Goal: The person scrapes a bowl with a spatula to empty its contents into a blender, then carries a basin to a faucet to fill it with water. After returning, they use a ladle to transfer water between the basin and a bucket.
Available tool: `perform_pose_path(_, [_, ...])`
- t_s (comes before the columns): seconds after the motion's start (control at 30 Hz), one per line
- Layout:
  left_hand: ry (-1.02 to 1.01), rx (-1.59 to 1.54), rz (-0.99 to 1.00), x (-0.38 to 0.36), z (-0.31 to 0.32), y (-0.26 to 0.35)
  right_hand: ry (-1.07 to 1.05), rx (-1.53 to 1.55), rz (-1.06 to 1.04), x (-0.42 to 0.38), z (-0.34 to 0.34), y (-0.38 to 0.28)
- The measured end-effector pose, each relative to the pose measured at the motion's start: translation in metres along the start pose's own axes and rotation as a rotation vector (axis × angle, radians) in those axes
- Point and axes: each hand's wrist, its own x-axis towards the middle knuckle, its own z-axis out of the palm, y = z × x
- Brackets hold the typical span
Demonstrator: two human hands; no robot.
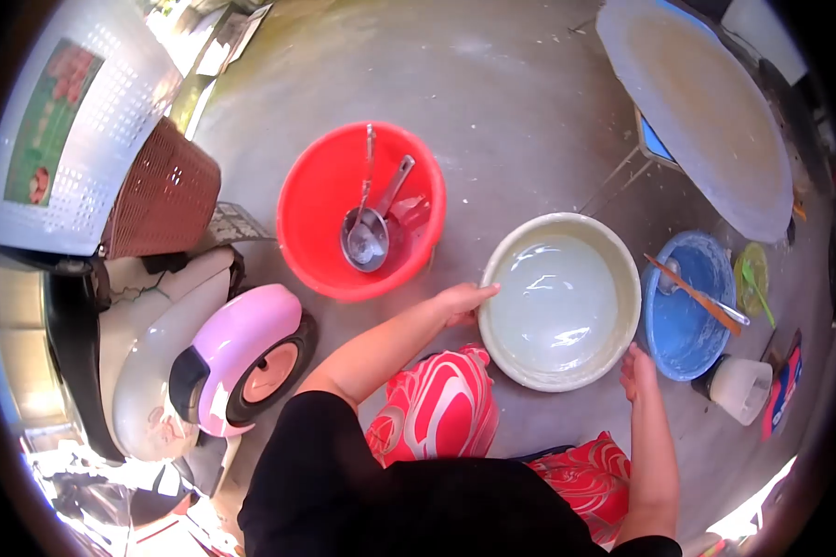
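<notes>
A round cream basin (500, 357) holds clear, shiny liquid in front of me. My left hand (464, 303) grips its left side, with the thumb over the rim and the fingers mostly hidden below. At the lower right edge, my right hand (638, 373) is curled against the outside of the same basin, its fingers partly hidden. Left of it, a red basin (299, 232) contains a metal ladle (369, 172) and a metal scoop (366, 239). A blue basin (687, 348) stands close to my right hand, with a wooden stick (701, 295) and a metal-handled utensil (729, 313) across it.
A pink-and-white scooter (248, 325) and a brown wicker basket (163, 190) stand at left. At upper right is a table (706, 102) with a pale, dusty top. A whitish container (741, 390) and a green mesh item (752, 278) lie at far right.
</notes>
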Motion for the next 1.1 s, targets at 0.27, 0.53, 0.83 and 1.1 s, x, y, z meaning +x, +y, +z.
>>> perform_pose_path(0.27, [0.189,-0.053,0.867,-0.185,-0.074,0.069,-0.297,-0.591,-0.967,-0.105,0.140,-0.067])
perform_pose_path(0.53, [0.467,-0.425,0.734,-0.094,-0.172,0.142,-0.506,-1.362,-1.774,-0.158,0.356,-0.105])
perform_pose_path(0.83, [0.362,-0.475,0.662,-0.148,-0.170,0.092,-0.101,-1.996,-2.110,-0.071,0.456,-0.051])
perform_pose_path(1.1, [0.397,-0.354,0.715,-0.196,-0.150,0.017,-0.207,-2.370,-1.242,-0.090,0.482,-0.043])
